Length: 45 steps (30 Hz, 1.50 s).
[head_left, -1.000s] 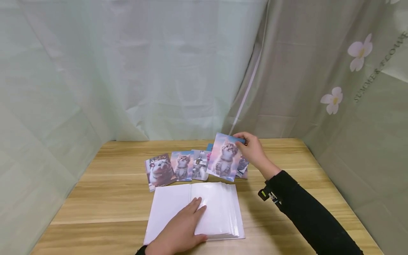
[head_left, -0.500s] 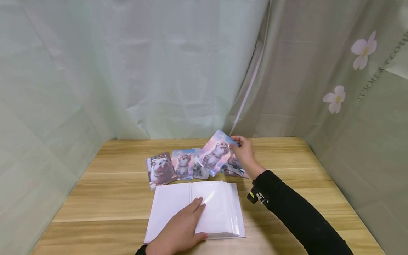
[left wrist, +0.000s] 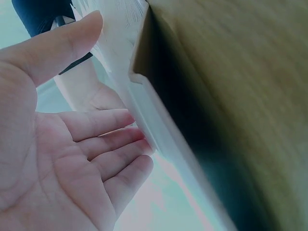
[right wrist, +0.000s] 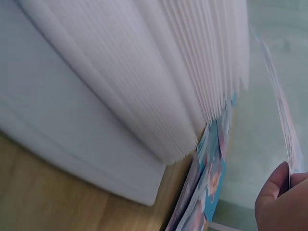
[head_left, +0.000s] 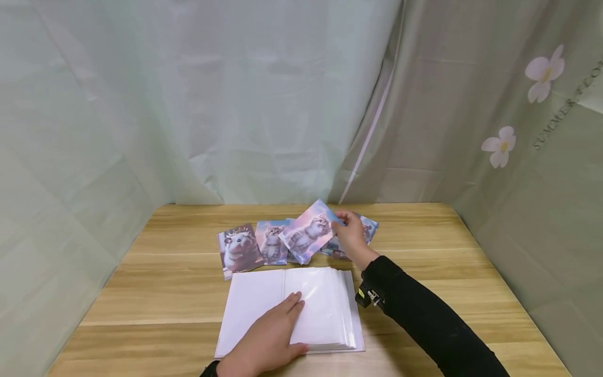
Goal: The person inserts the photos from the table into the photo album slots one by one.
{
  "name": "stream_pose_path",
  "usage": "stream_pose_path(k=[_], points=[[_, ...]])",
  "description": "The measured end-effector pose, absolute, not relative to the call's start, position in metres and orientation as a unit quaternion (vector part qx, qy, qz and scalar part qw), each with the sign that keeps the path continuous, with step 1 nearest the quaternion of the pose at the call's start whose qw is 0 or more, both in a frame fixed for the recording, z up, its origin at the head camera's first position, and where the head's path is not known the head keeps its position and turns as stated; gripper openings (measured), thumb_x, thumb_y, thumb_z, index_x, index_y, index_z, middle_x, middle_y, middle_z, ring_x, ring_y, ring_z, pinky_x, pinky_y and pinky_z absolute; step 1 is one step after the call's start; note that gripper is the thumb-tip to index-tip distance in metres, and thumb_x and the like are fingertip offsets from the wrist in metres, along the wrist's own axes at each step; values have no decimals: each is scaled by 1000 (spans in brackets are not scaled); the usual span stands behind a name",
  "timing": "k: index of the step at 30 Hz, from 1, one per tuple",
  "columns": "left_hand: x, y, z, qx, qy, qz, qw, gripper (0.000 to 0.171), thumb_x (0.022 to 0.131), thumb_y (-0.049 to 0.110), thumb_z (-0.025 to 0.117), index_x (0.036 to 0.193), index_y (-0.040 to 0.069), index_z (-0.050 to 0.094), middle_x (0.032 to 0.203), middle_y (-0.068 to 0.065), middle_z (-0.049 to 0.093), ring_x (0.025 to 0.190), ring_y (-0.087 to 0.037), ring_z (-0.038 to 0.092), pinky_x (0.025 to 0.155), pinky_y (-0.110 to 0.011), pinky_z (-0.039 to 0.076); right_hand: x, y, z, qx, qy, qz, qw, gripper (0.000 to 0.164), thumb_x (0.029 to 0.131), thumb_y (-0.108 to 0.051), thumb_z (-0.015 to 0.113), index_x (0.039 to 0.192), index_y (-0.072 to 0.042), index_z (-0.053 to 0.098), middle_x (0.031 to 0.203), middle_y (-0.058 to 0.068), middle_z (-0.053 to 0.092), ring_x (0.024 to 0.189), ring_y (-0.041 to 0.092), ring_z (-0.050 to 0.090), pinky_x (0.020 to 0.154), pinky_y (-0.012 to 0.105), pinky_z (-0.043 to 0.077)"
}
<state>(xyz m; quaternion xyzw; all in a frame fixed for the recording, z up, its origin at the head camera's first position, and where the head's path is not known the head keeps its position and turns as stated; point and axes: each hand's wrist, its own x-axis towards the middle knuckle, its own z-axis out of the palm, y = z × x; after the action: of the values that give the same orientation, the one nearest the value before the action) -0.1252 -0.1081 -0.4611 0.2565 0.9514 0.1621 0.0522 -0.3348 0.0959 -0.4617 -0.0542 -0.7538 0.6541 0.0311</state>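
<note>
A photo album (head_left: 325, 309) with clear pocket pages lies spread on the wooden table. My left hand (head_left: 266, 335) rests flat across its middle, fingers straight; the left wrist view shows the palm and fingertips against the pages. My right hand (head_left: 350, 233) pinches a kitten picture card (head_left: 308, 233) by its right corner, tilted above the other cards. In the right wrist view the thumb and fingers (right wrist: 274, 185) hold its edge. Beyond the album lie a crowned hamster card (head_left: 239, 248), a second kitten card (head_left: 271, 243) and further cards (head_left: 369, 226), partly covered by the hand and held card.
The wooden table (head_left: 141, 293) runs back to a pale curtain (head_left: 264, 104). Curtain panels with white flowers (head_left: 499, 146) stand along the right side. Loose cards sit close behind the album's far edge.
My right hand has shifted left and slightly down, turning the kitten card so it leans over to the right. More cards show behind the hand. The left hand stays on the album.
</note>
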Motion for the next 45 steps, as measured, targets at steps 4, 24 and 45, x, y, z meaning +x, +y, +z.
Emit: stream_pose_path(k=[4,24,45], points=[[-125,-108,-461,255,951,163,55,83,84,47,77,143,-4,50,153,-18,43,139,-30,44,108,-44,43,-335,93,-465,-53,-761,645,39,20,95,-1,65,115,-1,65,99,12,61,74,17,58,78,43,57],[-127,-109,-464,258,951,161,56,82,84,47,77,142,-4,51,153,-18,43,139,-30,44,108,-44,43,-332,92,-470,-60,-745,665,4,23,96,1,62,119,1,63,98,10,54,78,17,53,85,53,52],[-125,-109,-461,256,951,163,56,82,84,46,78,142,-5,51,152,-19,44,139,-30,44,109,-43,43,-342,111,-478,-29,-781,623,-39,25,97,-2,63,121,-2,68,113,13,61,75,18,54,68,33,51]])
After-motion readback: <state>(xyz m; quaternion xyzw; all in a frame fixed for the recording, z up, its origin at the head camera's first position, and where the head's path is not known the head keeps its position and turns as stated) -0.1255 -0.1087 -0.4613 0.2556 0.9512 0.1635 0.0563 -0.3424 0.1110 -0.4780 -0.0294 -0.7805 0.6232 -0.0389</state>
